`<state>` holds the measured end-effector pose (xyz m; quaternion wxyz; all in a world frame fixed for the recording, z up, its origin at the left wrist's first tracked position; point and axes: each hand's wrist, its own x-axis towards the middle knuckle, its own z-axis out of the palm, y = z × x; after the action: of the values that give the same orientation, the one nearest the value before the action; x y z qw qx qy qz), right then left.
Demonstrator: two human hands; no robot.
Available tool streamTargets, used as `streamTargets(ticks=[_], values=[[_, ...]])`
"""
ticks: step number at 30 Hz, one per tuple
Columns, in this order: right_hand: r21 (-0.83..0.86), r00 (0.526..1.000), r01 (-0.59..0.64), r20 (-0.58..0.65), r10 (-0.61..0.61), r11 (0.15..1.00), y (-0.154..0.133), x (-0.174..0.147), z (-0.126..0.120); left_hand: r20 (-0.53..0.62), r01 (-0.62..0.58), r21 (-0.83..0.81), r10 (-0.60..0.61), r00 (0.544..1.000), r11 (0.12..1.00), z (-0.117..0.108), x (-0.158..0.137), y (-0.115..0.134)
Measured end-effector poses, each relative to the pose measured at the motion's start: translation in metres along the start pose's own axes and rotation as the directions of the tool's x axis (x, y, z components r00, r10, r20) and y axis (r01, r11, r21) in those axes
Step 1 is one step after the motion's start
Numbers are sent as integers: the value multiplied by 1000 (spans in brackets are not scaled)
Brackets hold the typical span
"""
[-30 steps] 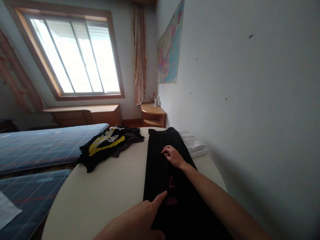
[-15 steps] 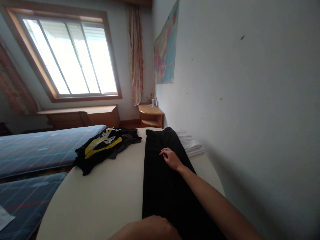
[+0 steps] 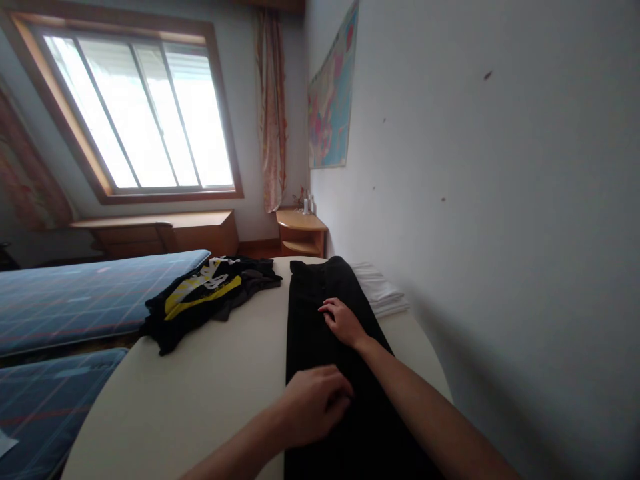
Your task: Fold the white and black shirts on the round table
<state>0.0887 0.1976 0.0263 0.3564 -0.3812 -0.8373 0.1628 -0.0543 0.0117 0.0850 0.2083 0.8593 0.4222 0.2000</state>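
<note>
Fingers of the left hand [image 3: 319, 402] are curled over the black garment [image 3: 324, 348]; whether they grip cannot be determined. Right hand [image 3: 344, 323]: fingers loosely bent, farther along the garment, which lies lengthwise on the pale table [image 3: 215, 383]; window [image 3: 145, 120] far left, wall [image 3: 480, 220] right.

a bright wood-framed window [image 3: 140, 113] above a wooden desk [image 3: 203, 220]; map [image 3: 330, 100] on pale wall [image 3: 465, 140].

I see a long, dark black garment [image 3: 320, 347] laid lengthwise on the bench [image 3: 200, 393], mostly flat. It runs beneath my right fingers [image 3: 327, 308] and left fingers [image 3: 341, 385], its slightly uneven far end beyond both.
</note>
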Motion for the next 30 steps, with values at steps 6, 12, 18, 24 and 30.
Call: streamTargets(ticks=[6, 12, 18, 24, 30], values=[[-73, 995, 7, 99, 1, 997, -14, -4, -13, -438, 533, 209, -409, 800, 820, -16, 9, -76], [-186, 956, 186, 263, -134, 965, -64, -35, -33, -392, 596, 155, -505, 769, 788, -25, 8, -109], [27, 789, 393, 504, -352, 919, -103, -69, -51, -405, 607, 146, -512, 757, 781, -23, 24, -108], [166, 635, 498, 599, -488, 851, -122, -94, -62, -416, 623, 112, -532, 737, 774, -20, 38, -115], [-57, 615, 700, 555, -560, 712, -134, -104, -46, -413, 645, 85, -563, 716, 759, -20, 46, -118]])
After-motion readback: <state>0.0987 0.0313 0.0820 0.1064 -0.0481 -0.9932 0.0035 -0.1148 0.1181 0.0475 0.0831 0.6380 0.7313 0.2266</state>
